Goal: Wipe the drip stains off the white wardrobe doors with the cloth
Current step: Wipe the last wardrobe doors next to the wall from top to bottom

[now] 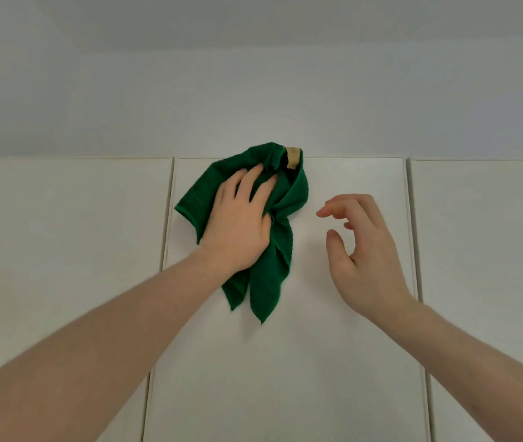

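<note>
I am pressing the green cloth (255, 237) flat against the middle wardrobe door (285, 362) with my left hand (238, 228), fingers spread, just below the door's top edge. My right hand (362, 250) is hovering beside it, loosely curled, holding nothing. The cloth's loose tail is dangling below my palm; it could be slipping free if I am pressing too lightly. I am seeing no stains. Above my hands, a plain pale wall (254, 90) is rising.

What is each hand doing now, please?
Left hand: open, fingers pressing the cloth on the door.
Right hand: open, loosely curled, holding nothing.
</note>
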